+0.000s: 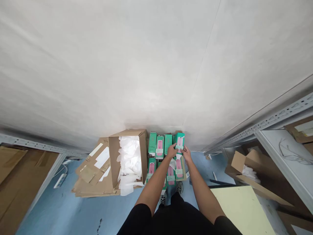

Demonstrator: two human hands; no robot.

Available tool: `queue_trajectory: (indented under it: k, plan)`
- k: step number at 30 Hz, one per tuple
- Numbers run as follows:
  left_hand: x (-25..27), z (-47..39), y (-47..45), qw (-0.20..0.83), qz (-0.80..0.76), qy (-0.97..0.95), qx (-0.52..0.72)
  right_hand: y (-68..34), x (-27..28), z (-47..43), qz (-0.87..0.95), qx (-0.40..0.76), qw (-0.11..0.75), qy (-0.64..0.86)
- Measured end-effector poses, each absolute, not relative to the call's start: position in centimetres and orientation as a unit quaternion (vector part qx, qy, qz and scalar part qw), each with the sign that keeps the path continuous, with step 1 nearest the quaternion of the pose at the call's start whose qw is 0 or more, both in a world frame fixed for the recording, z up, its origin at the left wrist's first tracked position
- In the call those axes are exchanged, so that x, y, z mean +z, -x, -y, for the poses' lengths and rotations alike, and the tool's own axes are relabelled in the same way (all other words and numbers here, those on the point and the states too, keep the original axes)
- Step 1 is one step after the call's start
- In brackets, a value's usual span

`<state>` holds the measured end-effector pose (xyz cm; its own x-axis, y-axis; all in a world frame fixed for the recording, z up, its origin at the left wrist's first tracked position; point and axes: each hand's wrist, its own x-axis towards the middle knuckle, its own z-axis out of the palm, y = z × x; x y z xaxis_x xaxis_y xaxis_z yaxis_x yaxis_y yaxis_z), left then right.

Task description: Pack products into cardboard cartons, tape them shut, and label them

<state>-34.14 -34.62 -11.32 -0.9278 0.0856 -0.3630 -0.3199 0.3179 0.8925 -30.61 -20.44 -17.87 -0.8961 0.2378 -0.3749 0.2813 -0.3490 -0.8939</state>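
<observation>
One oblong, flat-sided green carton (180, 139) is held between left grip (172, 150) and right grip (186, 153).

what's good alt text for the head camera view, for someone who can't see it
A bare left hand and right hand share a grip on a pink-fronted green box, among similar boxes near a pale wall. To the left, an open cardboard carton holds crumpled white material, beside flattened cardboard.

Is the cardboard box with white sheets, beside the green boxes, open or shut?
Open: white sheets show inside the cardboard box, and some spill over its edge.
</observation>
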Motion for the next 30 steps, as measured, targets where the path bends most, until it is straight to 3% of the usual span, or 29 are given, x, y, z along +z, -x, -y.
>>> queue_trajectory:
  k: [18,30]
  plan:
    - [-9.0,34.7,25.2,0.104,-0.688,-0.01,0.718,20.7,-8.1,20.4,-0.654,-0.726,-0.134,-0.165]
    - [-5.8,26.3,16.3,0.268,-0.703,-0.133,0.645,6.8,-6.3,13.4,-0.608,-0.712,-0.238,-0.259]
